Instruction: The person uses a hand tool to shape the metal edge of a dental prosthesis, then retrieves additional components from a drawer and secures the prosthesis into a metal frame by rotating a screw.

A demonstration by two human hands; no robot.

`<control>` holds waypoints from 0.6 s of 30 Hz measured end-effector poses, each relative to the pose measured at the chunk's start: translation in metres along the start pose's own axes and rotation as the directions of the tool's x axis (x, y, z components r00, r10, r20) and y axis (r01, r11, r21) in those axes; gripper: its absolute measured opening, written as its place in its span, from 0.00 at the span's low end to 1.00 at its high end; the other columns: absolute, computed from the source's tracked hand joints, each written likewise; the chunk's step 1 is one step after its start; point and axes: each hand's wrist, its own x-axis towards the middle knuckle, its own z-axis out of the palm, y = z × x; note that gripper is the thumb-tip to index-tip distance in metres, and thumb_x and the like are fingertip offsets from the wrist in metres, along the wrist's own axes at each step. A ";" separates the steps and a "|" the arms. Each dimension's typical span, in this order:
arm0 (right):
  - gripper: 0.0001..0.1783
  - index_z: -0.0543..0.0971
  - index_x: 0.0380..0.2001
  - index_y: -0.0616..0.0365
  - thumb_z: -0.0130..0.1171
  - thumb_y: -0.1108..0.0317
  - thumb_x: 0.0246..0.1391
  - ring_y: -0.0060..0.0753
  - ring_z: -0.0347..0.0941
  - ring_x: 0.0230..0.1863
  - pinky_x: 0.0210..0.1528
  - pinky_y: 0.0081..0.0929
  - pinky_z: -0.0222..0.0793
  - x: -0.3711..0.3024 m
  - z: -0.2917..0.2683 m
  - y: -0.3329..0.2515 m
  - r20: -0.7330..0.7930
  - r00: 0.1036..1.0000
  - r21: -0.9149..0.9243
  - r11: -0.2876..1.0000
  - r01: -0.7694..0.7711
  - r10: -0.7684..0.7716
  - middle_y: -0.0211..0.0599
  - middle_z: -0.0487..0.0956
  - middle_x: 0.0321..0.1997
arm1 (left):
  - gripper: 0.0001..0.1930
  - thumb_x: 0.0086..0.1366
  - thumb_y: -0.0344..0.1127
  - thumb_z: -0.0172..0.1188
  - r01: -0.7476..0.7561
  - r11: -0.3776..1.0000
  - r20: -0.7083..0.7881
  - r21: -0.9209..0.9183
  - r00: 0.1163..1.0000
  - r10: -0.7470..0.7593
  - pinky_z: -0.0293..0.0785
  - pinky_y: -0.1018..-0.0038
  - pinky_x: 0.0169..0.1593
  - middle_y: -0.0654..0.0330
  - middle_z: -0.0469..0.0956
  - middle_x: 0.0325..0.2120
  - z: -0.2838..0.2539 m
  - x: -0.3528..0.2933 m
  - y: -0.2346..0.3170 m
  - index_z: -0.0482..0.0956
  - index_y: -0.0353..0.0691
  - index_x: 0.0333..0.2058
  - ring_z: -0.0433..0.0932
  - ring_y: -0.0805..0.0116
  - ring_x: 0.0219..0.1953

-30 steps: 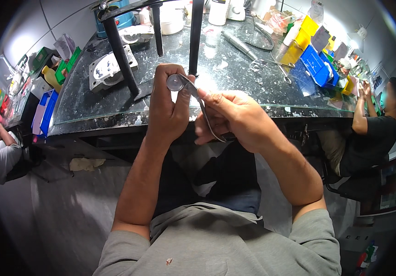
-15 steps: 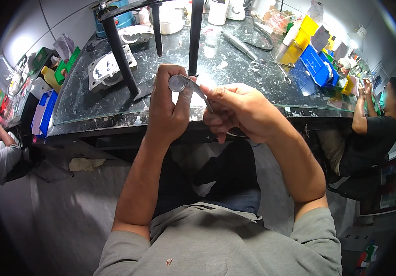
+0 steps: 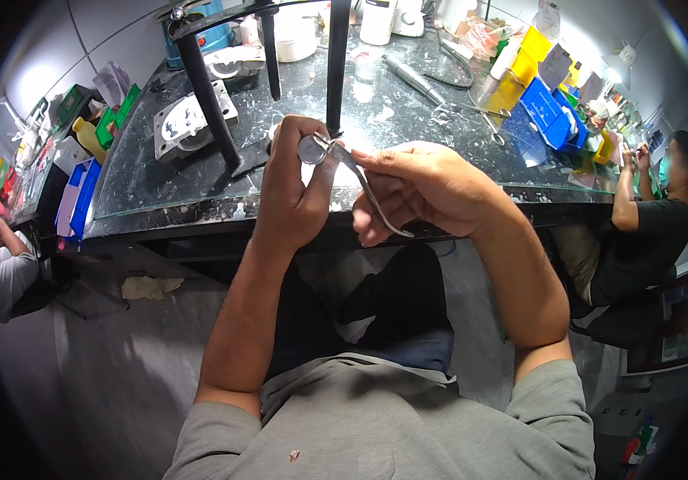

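Above the bench's front edge, both my hands meet around small metal items. My left hand (image 3: 292,184) is closed, thumb upright, around a round grey metal piece (image 3: 312,150) whose flat end faces up. Against that piece lies the head of a slim, curved metal tool (image 3: 372,196); whether the two are joined I cannot tell. The tool's long arm bends down toward me and ends in a hooked tip. My right hand (image 3: 432,188) pinches the tool near its head with thumb and forefinger, its other fingers loosely curled behind the arm.
A black metal stand (image 3: 208,100) rises just beyond my left hand. On the dark bench (image 3: 132,188) are a pale plaster model on a metal block (image 3: 192,120), a handpiece (image 3: 412,80), scissors-like tools (image 3: 492,124) and a blue bin (image 3: 552,116). People sit at both sides.
The curved tool has swung so that its long arm and hooked tip now show below my right fingers. My right hand has shifted slightly; the left stays nearly in place.
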 end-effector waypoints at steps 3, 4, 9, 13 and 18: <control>0.23 0.76 0.29 0.63 0.54 0.51 0.64 0.30 0.76 0.22 0.29 0.28 0.78 0.004 -0.003 0.004 0.002 0.999 -0.038 0.998 0.040 -0.040 0.37 0.77 0.23 | 0.10 0.60 0.23 0.54 0.013 1.000 0.013 0.006 1.000 -0.013 0.65 0.69 0.46 0.54 0.69 0.34 -0.002 0.000 0.000 0.68 0.36 0.40 0.68 0.60 0.37; 0.23 0.76 0.29 0.63 0.54 0.51 0.64 0.30 0.76 0.22 0.29 0.28 0.78 0.004 -0.001 0.005 0.004 0.999 -0.037 0.999 0.040 -0.039 0.37 0.77 0.23 | 0.10 0.60 0.23 0.54 0.014 1.000 0.012 0.007 1.000 -0.014 0.65 0.69 0.46 0.54 0.69 0.34 -0.002 0.000 0.000 0.68 0.36 0.40 0.68 0.60 0.37; 0.25 0.74 0.29 0.62 0.52 0.48 0.65 0.24 0.69 0.20 0.20 0.22 0.67 0.001 0.028 0.024 -0.161 0.971 0.001 0.984 0.180 -0.177 0.32 0.71 0.21 | 0.10 0.66 0.25 0.52 -0.097 0.971 -0.198 -0.219 0.979 0.053 0.71 0.70 0.49 0.55 0.70 0.39 0.012 0.005 0.013 0.66 0.35 0.45 0.72 0.66 0.46; 0.24 0.75 0.35 0.67 0.49 0.51 0.67 0.34 0.78 0.26 0.34 0.33 0.81 0.009 0.028 0.030 -0.060 0.981 0.197 0.961 0.194 -0.185 0.42 0.78 0.27 | 0.14 0.71 0.36 0.53 -0.028 0.998 -0.035 -0.056 0.999 0.026 0.66 0.73 0.54 0.59 0.66 0.43 0.001 0.001 0.001 0.63 0.38 0.50 0.68 0.73 0.45; 0.26 0.73 0.42 0.73 0.46 0.53 0.68 0.47 0.82 0.38 0.45 0.41 0.81 0.004 0.027 0.021 0.025 0.993 0.210 0.972 0.109 -0.117 0.58 0.81 0.37 | 0.10 0.71 0.31 0.50 -0.040 0.994 -0.061 -0.100 0.998 0.034 0.71 0.70 0.48 0.57 0.67 0.38 -0.001 0.000 0.002 0.64 0.35 0.46 0.74 0.67 0.41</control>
